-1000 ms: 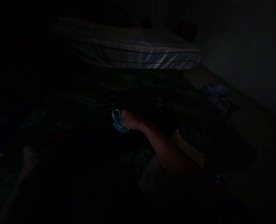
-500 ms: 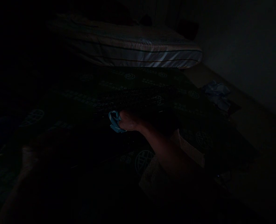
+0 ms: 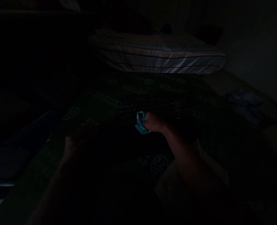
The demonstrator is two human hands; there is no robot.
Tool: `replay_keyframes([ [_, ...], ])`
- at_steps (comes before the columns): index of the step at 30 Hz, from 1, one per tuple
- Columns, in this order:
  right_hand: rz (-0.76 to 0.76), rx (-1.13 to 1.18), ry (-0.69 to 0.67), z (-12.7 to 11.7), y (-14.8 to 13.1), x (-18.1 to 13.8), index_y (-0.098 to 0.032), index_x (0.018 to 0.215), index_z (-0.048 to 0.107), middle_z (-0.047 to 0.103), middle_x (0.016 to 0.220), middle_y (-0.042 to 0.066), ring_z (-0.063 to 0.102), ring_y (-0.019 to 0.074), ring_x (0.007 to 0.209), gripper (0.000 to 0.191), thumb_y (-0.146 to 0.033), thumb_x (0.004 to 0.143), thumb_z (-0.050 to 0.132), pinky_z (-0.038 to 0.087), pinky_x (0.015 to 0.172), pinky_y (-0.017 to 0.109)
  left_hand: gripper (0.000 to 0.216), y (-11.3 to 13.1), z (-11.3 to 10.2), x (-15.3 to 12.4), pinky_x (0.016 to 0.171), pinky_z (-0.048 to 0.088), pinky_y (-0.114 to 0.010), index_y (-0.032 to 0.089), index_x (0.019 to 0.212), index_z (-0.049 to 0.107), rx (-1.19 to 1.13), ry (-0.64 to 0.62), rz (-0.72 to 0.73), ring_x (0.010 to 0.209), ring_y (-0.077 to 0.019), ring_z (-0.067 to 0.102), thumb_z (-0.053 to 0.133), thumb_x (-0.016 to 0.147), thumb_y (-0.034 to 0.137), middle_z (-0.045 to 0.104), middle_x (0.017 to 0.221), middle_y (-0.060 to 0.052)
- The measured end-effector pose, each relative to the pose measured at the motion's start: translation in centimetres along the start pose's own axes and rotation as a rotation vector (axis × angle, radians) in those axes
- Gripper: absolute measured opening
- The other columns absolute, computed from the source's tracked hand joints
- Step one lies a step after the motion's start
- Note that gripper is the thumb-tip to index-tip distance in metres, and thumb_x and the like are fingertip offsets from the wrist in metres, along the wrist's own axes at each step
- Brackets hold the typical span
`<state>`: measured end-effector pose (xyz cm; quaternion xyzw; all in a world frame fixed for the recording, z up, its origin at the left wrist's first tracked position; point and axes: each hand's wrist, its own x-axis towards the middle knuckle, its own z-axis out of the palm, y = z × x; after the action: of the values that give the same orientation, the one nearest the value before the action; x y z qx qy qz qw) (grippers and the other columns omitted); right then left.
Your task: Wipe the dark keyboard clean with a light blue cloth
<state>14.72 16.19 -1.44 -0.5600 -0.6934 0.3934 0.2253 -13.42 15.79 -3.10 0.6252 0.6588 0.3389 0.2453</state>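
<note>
Head view, very dark, shows the right hand (image 3: 154, 122) clamped around a crumpled blue cloth (image 3: 141, 125), located over a dark, speckled part of the green printed surface (image 3: 96, 109). The left hand (image 3: 76, 140) is to the left of it, and I cannot tell if it holds something. Compared with half a second before, the cloth stays in the right hand, while the striped mattress (image 3: 164, 61) appears farther to the right.

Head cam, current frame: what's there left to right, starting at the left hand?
Left hand → blue cloth → right hand → crumpled heap on the floor, too dark to identify.
</note>
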Motion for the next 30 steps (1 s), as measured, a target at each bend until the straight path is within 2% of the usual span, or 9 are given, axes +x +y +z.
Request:
replay_keyframes([
  [2, -0.009, 0.041, 0.016, 0.2, 0.2, 0.1, -0.015, 0.066, 0.058, 0.057, 0.056, -0.002, 0.052, 0.0086, 0.057, 0.016, -0.002, 0.067, 0.049, 0.038, 0.051, 0.018, 0.045, -0.1, -0.4, 0.3, 0.079, 0.056, -0.039, 0.018, 0.088, 0.068, -0.045, 0.000, -0.068, 0.096, -0.0296, 0.065, 0.062, 0.060, 0.053, 0.071, 0.100, -0.008],
  [5, -0.003, 0.060, 0.023, 0.5, 0.5, 0.1, -0.015, 0.064, 0.059, 0.059, 0.056, -0.002, 0.054, 0.0094, 0.058, 0.014, -0.003, 0.066, 0.051, 0.039, 0.052, 0.018, 0.042, 0.1, -0.3, 0.4, 0.081, 0.055, -0.041, 0.019, 0.083, 0.068, -0.085, 0.025, -0.165, 0.096, -0.0310, 0.065, 0.063, 0.055, 0.049, 0.072, 0.093, -0.007],
  [9, 0.032, 0.085, 0.038, 0.5, 1.1, 0.0, -0.016, 0.061, 0.058, 0.059, 0.056, -0.001, 0.055, 0.0104, 0.058, 0.011, -0.006, 0.066, 0.054, 0.040, 0.052, 0.017, 0.040, -0.1, -0.1, 0.2, 0.087, 0.053, -0.040, 0.019, 0.086, 0.068, -0.128, -0.005, -0.107, 0.098, -0.0297, 0.065, 0.065, 0.057, 0.047, 0.072, 0.100, -0.006],
  [14, 0.031, 0.135, 0.070, 1.0, 1.3, 0.0, -0.016, 0.060, 0.058, 0.058, 0.055, -0.001, 0.058, 0.0121, 0.061, 0.010, -0.010, 0.068, 0.054, 0.043, 0.054, 0.018, 0.039, -0.9, -0.1, 0.3, 0.071, 0.056, -0.036, 0.020, 0.085, 0.069, -0.153, -0.013, -0.092, 0.083, -0.0275, 0.068, 0.067, 0.058, 0.049, 0.073, 0.086, -0.006],
  [19, 0.064, 0.092, 0.049, 0.9, 0.9, -0.3, -0.016, 0.059, 0.058, 0.060, 0.057, 0.000, 0.060, 0.0133, 0.062, 0.010, -0.008, 0.065, 0.055, 0.044, 0.054, 0.018, 0.038, -1.3, -0.1, 0.2, 0.065, 0.054, -0.032, 0.020, 0.087, 0.071, -0.160, -0.016, -0.021, 0.079, -0.0244, 0.067, 0.067, 0.063, 0.050, 0.073, 0.085, -0.005],
  [30, 0.049, 0.034, 0.023, 0.8, 0.4, -0.6, -0.017, 0.055, 0.057, 0.059, 0.054, 0.000, 0.060, 0.0138, 0.061, 0.012, -0.010, 0.065, 0.053, 0.044, 0.055, 0.019, 0.033, -2.5, 0.4, 0.3, 0.075, 0.054, -0.034, 0.021, 0.090, 0.071, -0.163, -0.013, -0.015, 0.084, -0.0238, 0.067, 0.065, 0.068, 0.046, 0.072, 0.091, -0.004],
])
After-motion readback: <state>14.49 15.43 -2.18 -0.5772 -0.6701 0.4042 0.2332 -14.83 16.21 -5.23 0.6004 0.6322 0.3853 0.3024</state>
